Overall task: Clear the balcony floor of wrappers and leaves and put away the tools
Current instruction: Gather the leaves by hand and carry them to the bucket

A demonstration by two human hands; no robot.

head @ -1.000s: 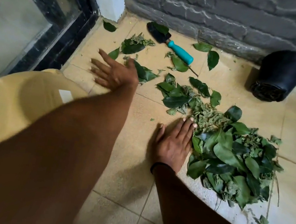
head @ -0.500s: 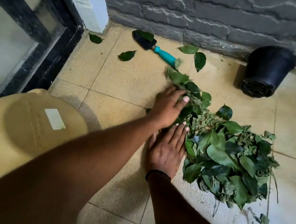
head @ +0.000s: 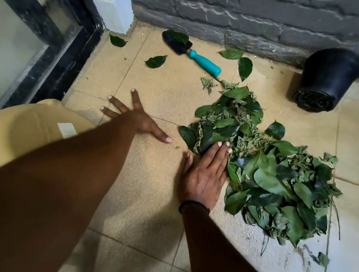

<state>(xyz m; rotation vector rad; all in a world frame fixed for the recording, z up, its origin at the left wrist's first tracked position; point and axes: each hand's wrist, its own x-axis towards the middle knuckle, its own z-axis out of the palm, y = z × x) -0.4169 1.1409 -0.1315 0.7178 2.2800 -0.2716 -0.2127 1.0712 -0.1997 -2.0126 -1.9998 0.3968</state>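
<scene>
With the right hand flat, fingers together, walling the leaf pile, the left hand (fingers spread) should sweep low, gathering stray leaves.

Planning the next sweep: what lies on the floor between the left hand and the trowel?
In the head view, mostly bare tile separates the left hand from the trowel; only one loose leaf lies there, nearer the trowel.

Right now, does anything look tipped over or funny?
Yes. The black pot lies on its side by the grey wall, its opening facing the floor tiles, and a leaf sits on the blade of the teal-handled trowel.
</scene>
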